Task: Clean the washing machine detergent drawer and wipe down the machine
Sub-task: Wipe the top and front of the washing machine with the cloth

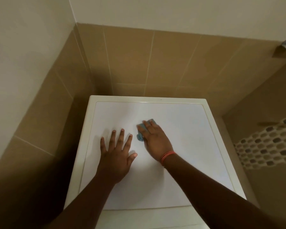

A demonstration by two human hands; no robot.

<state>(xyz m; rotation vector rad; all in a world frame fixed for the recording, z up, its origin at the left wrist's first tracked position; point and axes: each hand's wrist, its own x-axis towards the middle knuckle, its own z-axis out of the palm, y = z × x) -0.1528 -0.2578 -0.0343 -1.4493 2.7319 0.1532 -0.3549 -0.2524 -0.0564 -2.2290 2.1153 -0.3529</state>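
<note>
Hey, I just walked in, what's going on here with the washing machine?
A person is wiping the top of a white washing machine that stands in a tiled corner. The right hand presses a small blue cloth flat against the lid, near its middle. The left hand rests beside it, fingers spread, palm down on the surface. The detergent drawer is not in view.

cloth (141, 131) on machine top (188, 129), under right hand (155, 139)
</note>
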